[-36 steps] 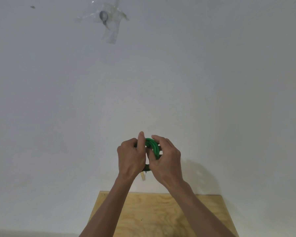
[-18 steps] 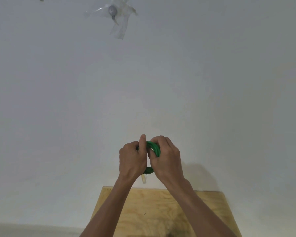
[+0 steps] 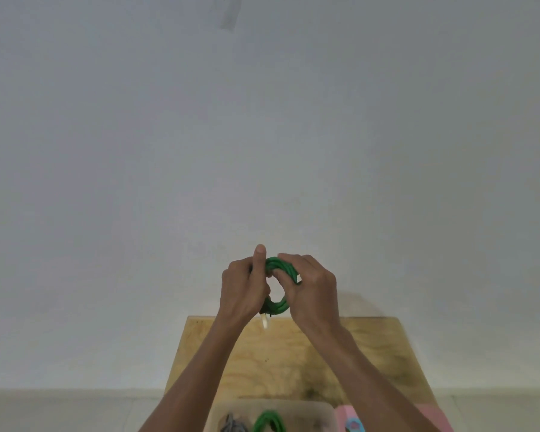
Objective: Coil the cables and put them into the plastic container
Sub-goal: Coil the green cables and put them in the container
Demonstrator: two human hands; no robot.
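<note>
A green cable [image 3: 279, 266] wound into a small coil is held up in front of the white wall, above the table's far edge. My left hand [image 3: 242, 288] grips its left side with the thumb pointing up, and a pale plug end hangs below that hand. My right hand [image 3: 312, 289] holds the right side of the coil with curled fingers. At the bottom edge a clear plastic container [image 3: 321, 410] holds another green coiled cable [image 3: 268, 422] and a grey cable [image 3: 233, 425].
A plywood table [image 3: 293, 353] stands against the white wall. A pink object [image 3: 345, 414] with a light blue piece [image 3: 354, 425] lies right of the container. Tape is stuck on the wall near the top.
The view has tilted down, so the table now shows more and the container with its cables has come into sight. The coil has opened into a visible ring between my hands.
</note>
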